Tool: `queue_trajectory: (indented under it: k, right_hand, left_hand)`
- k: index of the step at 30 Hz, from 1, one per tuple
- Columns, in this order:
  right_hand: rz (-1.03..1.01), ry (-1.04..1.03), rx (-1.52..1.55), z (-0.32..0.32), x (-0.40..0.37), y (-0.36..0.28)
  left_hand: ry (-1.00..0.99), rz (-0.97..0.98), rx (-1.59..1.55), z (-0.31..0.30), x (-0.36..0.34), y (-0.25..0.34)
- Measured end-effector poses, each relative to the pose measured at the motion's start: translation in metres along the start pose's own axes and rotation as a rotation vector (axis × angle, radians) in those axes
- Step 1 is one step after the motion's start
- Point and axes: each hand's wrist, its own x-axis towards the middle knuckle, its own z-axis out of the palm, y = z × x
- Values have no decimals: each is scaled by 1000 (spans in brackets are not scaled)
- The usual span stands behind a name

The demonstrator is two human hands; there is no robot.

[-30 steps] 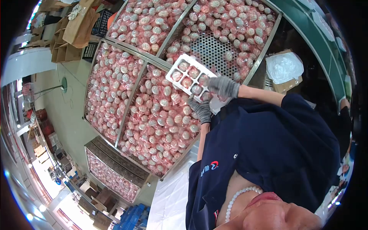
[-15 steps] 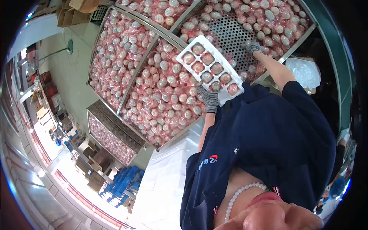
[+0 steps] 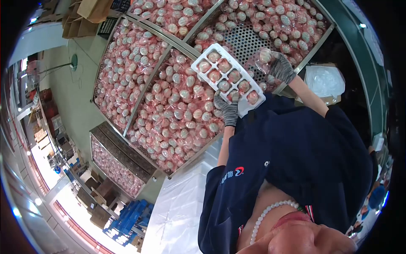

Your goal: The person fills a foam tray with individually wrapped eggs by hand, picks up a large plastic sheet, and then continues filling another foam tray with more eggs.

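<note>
My left hand (image 3: 227,109), in a grey striped knit glove, is closed on the lower edge of a white plastic egg tray (image 3: 249,111). Red-and-white wrapped eggs (image 3: 233,76) sit in several of the tray's round pockets. The tray is tilted over the corner of the metal bins. To its right, my right hand (image 3: 282,68), gloved alike, is closed around a wrapped egg (image 3: 265,55) in clear film, just above the perforated metal floor (image 3: 246,39) of the bin.
Metal-framed bins hold heaps of wrapped eggs (image 3: 182,114), divided by steel rails (image 3: 148,89). A bag of clear plastic (image 3: 325,81) lies in a box at right. White sheeting (image 3: 182,203) covers a surface near my left side. Cardboard boxes (image 3: 82,25) stand at the far left.
My right hand has come up from the bin floor and back toward me, now with a wrapped egg in it. My left hand still holds the tray, which has barely shifted.
</note>
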Motion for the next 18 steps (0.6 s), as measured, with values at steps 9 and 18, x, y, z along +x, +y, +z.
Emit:
queue_trajectory:
  k: [9, 18]
  right_hand:
    - [88, 174, -1023, 1, -21, 95]
    - [-29, 316, -1724, 37, -42, 120]
  left_hand:
    - [-245, -131, -135, -19, -27, 22]
    - [-301, -74, -186, 3, -33, -31]
